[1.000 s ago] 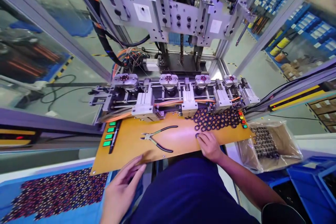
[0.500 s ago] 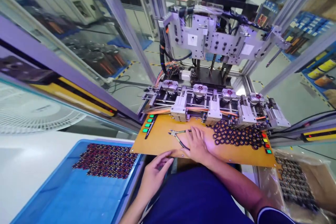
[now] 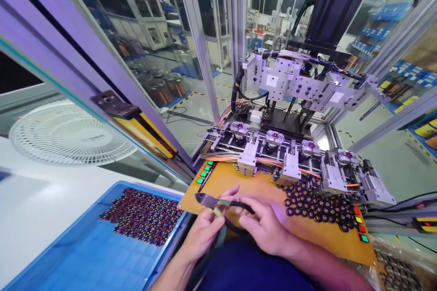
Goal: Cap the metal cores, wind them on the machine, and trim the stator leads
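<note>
A pair of side cutters (image 3: 205, 199) with dark handles is raised over the front edge of the orange work panel (image 3: 223, 177), its jaws pointing left. My right hand (image 3: 266, 227) is closed round the handles. My left hand (image 3: 204, 229) closes on the cutters near the pivot, its thumb by the lower handle and some fingers reaching behind. Part of the lower handle is hidden between the hands. To the right of my hands, many small dark rings (image 3: 312, 204) lie on the panel.
A machine with several round fixtures (image 3: 274, 137) stands behind the panel. At left are a blue tray (image 3: 116, 254) of small dark parts and a white fan (image 3: 75, 134). Lit buttons (image 3: 204, 173) line the panel's left end. A bag of parts (image 3: 398, 270) sits lower right.
The side cutters were lying on the panel under my right hand; now they are lifted towards me. My left hand has come up to them from the panel's edge. The view has tilted up.
</note>
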Motion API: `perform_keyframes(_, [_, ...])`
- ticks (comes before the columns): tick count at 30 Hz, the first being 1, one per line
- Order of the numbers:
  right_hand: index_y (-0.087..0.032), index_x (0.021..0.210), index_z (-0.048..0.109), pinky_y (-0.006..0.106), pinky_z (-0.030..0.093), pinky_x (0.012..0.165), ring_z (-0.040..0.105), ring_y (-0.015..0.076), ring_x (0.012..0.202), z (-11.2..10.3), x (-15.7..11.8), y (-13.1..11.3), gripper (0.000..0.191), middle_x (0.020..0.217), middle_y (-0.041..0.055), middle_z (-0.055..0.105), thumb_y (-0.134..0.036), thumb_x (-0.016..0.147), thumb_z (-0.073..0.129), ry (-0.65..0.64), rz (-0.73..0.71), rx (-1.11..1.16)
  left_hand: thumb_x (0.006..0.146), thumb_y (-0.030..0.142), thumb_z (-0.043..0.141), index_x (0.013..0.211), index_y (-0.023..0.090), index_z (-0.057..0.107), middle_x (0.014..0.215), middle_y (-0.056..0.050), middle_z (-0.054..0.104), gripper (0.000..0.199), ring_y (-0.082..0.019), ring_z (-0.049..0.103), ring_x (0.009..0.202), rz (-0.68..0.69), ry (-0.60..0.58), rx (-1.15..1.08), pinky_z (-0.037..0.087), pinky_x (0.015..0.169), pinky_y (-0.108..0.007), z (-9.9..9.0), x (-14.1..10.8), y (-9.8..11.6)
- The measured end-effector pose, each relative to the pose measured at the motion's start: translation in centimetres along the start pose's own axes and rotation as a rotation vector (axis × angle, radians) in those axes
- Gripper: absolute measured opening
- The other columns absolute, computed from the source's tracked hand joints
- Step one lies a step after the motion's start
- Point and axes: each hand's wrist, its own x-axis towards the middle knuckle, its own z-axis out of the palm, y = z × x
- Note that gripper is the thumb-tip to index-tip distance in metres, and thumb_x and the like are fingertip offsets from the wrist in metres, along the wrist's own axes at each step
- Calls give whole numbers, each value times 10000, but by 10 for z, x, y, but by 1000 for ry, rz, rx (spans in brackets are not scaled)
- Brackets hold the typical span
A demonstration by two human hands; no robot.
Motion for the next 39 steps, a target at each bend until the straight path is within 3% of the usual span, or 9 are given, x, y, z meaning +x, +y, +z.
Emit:
perform_keyframes(3, [-40, 1077, 656, 276, 559, 595, 665, 155, 630, -9, 1, -5, 744, 816, 141, 695, -576, 1049, 141, -284, 87, 291, 726, 618, 752, 1010, 239, 787, 1434, -170, 574, 475, -403, 517, 1334, 18, -220, 9, 357, 1122, -585, -5, 2, 19])
perform_keyframes(8, [-89, 1107, 629, 235, 479, 539, 570, 125, 598, -6, -1, -4, 687, 831, 118, 636, -701, 952, 358, -434, 228, 716, 721, 662, 728, 990, 234, 782, 1360, -177, 619, 508, -397, 570, 1278, 19, -468, -9, 397, 1095, -567, 7, 9, 28])
perform_keyframes(12, [-82, 1136, 637, 225, 473, 554, 518, 104, 571, -22, 7, -22, 590, 771, 57, 590, -591, 1012, 365, -409, 160, 566, 816, 815, 401, 1195, 184, 707, 1216, -211, 701, 797, -359, 683, 1112, 209, -249, 272, 555, 948, -479, 3, 18, 1])
perform_keyframes(14, [-117, 1294, 575, 269, 533, 713, 593, 134, 751, -45, 15, -36, 545, 936, 83, 626, -553, 1014, 406, -382, 108, 367, 950, 670, 308, 1222, 171, 686, 1110, -180, 749, 683, -300, 740, 967, 378, -48, 588, 611, 822, -394, -9, 24, -21])
perform_keyframes(17, [-154, 1392, 490, 344, 512, 918, 587, 193, 1032, -87, 31, -57, 596, 1154, 113, 615, -547, 948, 550, -359, 165, 160, 979, 433, 506, 1148, 181, 722, 913, -111, 784, 373, -220, 751, 755, 558, 113, 884, 609, 684, -285, -33, 35, -54])
perform_keyframes(21, [-158, 1333, 535, 275, 536, 705, 612, 138, 785, -135, 66, -81, 585, 1007, 62, 602, -537, 898, 631, -351, 357, 155, 930, 367, 630, 1149, 194, 725, 865, -81, 788, 294, -190, 740, 692, 717, 172, 1074, 594, 677, -252, -55, 48, -84])
perform_keyframes(26, [-168, 1245, 602, 223, 508, 526, 592, 92, 577, -172, 146, -111, 470, 879, 30, 644, -491, 905, 630, -357, 500, 9, 934, 274, 649, 1290, 184, 628, 925, -68, 790, 368, -179, 749, 722, 795, 186, 1262, 588, 706, -250, -62, 57, -99])
perform_keyframes(33, [-124, 809, 642, 217, 562, 482, 623, 104, 508, -164, 262, -125, 210, 775, 65, 683, -307, 909, 613, -394, 810, -203, 961, 251, 613, 1309, 149, 598, 893, -69, 802, 363, -159, 753, 686, 851, 174, 1370, 578, 694, -226, -72, 59, -101])
perform_keyframes(39, [-78, 880, 633, 200, 530, 394, 591, 113, 408, -137, 302, -120, 197, 599, 28, 599, -231, 927, 518, -505, 989, -463, 919, 215, 675, 1197, 138, 661, 890, -46, 808, 288, -147, 757, 696, 864, 158, 1369, 573, 717, -225, -75, 61, -106])
